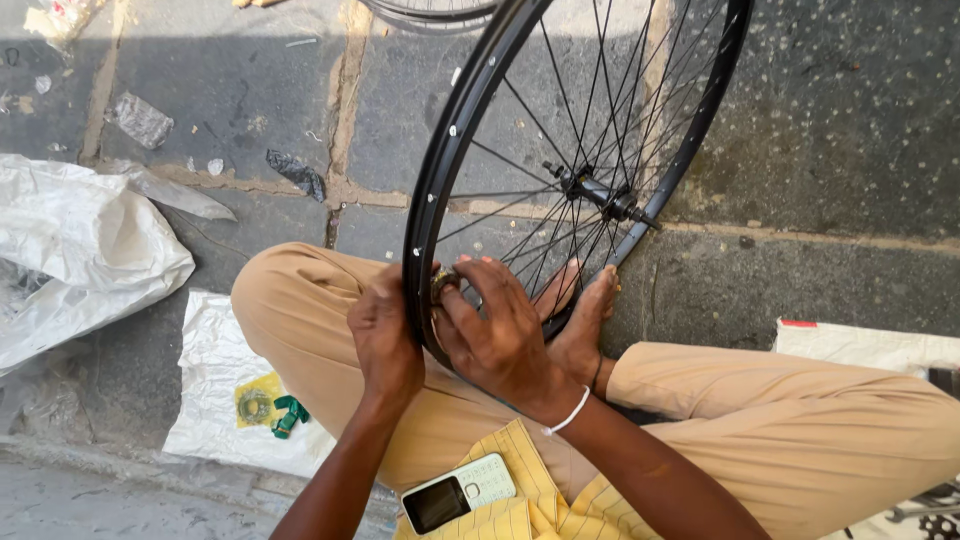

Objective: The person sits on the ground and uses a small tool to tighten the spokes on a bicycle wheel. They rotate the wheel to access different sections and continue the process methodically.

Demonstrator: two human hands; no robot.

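Two bare hands work a black spoked bicycle wheel rim (pixel 432 180) standing upright between crossed legs. Left hand (pixel 385 335) grip pressed around the rim's lower edge. Right hand (pixel 497 330) grip pinches a small brass-coloured fitting (pixel 444 281) at the rim. Hub (pixel 598 192) beyond, over stone floor (pixel 840 120).

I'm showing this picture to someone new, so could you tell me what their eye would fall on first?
First the black wheel, upright in the middle, its spokes meeting at the hub. At its lower rim, the left hand grips from outside and the right hand works a small tool inside it, beside a bare foot. A phone lies in the lap at the bottom.
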